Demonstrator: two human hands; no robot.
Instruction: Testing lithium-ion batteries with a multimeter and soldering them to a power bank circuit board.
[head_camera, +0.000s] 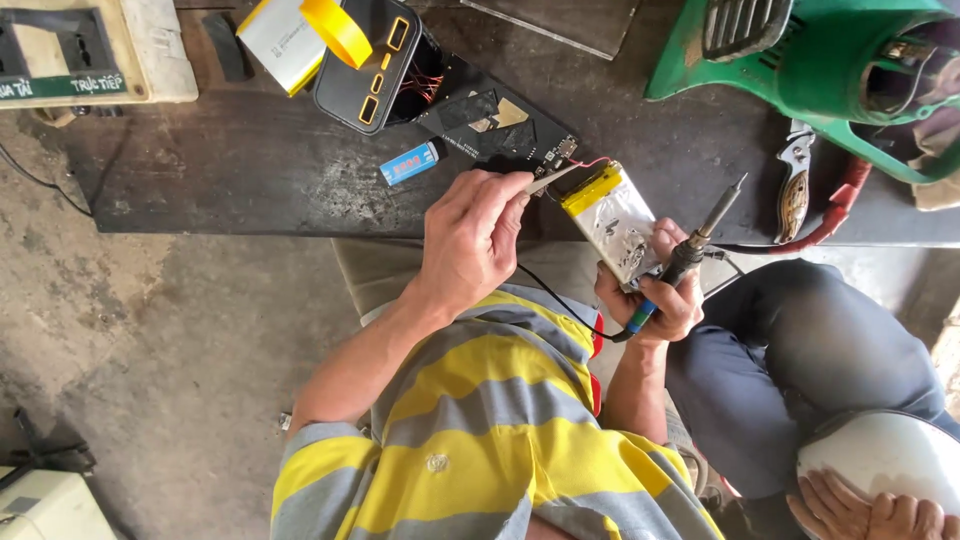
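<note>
**Steadying the pouch cell for the iron**

You held the silver pouch cell (615, 225), yellow-taped at its top, against your right hand (655, 290), clear of the dark bench (250, 170) and just below the black circuit board (500, 125). That same right hand also closed on the soldering iron (700, 240), tip raised and pointing away from the cell. Your left hand (470, 240) pinched a thin strip at the cell's top edge between thumb and fingers. With 2 things in 1 hand, the grip looked crowded; keeping the hot tip off the foil and the red wire (590, 161) probably mattered most.
</note>
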